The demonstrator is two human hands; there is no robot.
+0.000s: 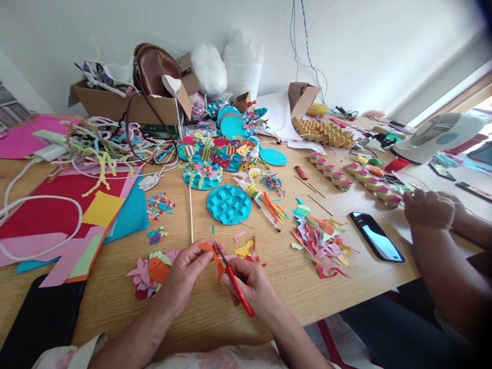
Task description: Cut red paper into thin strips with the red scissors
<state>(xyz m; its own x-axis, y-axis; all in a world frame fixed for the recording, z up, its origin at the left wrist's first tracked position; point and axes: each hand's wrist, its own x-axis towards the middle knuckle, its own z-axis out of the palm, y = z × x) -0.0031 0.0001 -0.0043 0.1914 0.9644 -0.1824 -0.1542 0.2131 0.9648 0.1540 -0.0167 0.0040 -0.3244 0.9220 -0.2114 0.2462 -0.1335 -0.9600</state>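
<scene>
At the lower centre of the frame, a piece of orange paper (219,267) meets the blades of the red scissors (240,292) above the tabletop (282,302); a clean edge probably depends on short snips, turning the paper gently into the cut and keeping fingertips off its line. The left hand (188,269) reaches in from the lower left, fingers pinching the paper, while the right hand (251,282) comes from the lower right, fingers gripping the handles, blades angled toward the upper left.
</scene>
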